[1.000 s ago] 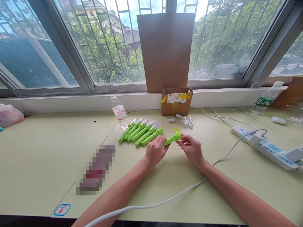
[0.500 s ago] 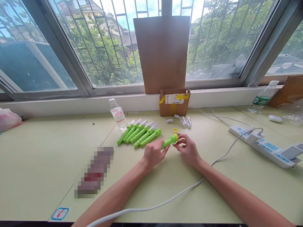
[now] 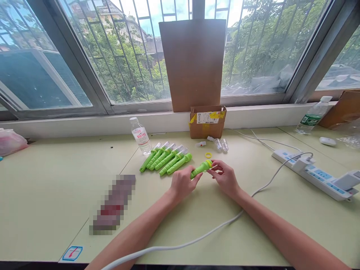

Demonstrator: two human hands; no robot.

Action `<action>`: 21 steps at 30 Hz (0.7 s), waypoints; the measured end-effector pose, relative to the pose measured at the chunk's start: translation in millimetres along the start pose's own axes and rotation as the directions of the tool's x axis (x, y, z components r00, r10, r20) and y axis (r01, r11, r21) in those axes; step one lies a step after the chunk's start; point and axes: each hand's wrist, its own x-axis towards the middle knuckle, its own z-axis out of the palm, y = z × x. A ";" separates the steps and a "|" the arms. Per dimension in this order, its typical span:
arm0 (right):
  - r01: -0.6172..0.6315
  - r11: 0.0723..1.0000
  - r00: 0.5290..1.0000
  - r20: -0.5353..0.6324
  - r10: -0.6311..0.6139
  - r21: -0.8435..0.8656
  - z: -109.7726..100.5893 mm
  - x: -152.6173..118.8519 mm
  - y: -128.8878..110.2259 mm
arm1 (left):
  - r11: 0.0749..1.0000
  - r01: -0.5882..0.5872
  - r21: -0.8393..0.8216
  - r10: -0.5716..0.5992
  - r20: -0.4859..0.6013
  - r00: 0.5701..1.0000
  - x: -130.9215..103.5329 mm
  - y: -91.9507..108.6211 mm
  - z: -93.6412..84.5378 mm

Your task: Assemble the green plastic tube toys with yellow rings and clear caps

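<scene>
My left hand (image 3: 183, 183) is closed around a green ribbed tube (image 3: 200, 169), which points up to the right. At the tube's wide end sits a yellow ring (image 3: 208, 163). The fingers of my right hand (image 3: 225, 178) are bent together at that end, touching the ring. Several green tubes (image 3: 164, 159) lie side by side to the left, most with clear tips; the rightmost has no clear tip. Beyond my hands, a loose yellow ring (image 3: 208, 155) lies flat on the table, near clear cups (image 3: 221, 145) and small white pieces (image 3: 200, 144).
An open cardboard box (image 3: 207, 131) stands by the window sill. A water bottle (image 3: 140, 137) is behind the tubes, another (image 3: 313, 115) at the far right. A power strip (image 3: 315, 174) lies right. A white cable (image 3: 197, 240) crosses the table under my right forearm.
The green tube and my hands have hardly moved; the fingers of my right hand have shifted slightly at the yellow ring.
</scene>
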 end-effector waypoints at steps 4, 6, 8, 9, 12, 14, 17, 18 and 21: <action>-0.005 1.000 1.000 0.003 0.005 -0.007 -0.7 0.6 0.2 | 0.995 0.067 -0.078 -0.064 0.036 0.997 0.8 2.6 -2.3; -0.005 1.000 1.000 0.005 0.005 -0.008 -1.0 0.9 1.0 | 0.988 0.096 -0.124 -0.091 0.050 0.995 1.2 4.1 -3.4; -0.003 1.000 1.000 0.005 0.003 -0.013 -1.3 1.4 2.2 | 0.978 0.123 -0.169 -0.116 0.055 0.992 1.7 5.2 -4.2; -0.003 1.000 1.000 0.006 0.003 -0.017 -1.5 1.7 2.8 | 0.971 0.133 -0.197 -0.123 0.058 0.991 2.0 5.5 -4.4; -0.015 0.999 1.000 0.019 0.016 -0.031 -2.6 2.7 4.8 | 0.944 0.155 -0.293 -0.138 0.078 0.987 3.1 5.6 -4.0; -0.029 0.999 0.999 0.034 0.030 -0.043 -3.6 3.5 5.5 | 0.917 0.185 -0.352 -0.158 0.105 0.982 4.1 5.1 -2.9; -0.039 0.998 0.998 0.055 0.042 -0.058 -4.8 4.7 5.8 | 0.865 0.269 -0.422 -0.216 0.171 0.961 6.1 4.8 -1.5; -0.041 0.997 0.997 0.061 0.045 -0.063 -4.9 5.0 5.8 | 0.844 0.303 -0.444 -0.237 0.199 0.951 6.8 5.0 -1.5; -0.039 0.996 0.996 0.078 0.046 -0.086 -4.4 5.6 5.9 | 0.765 0.411 -0.496 -0.299 0.291 0.909 8.8 6.9 -3.6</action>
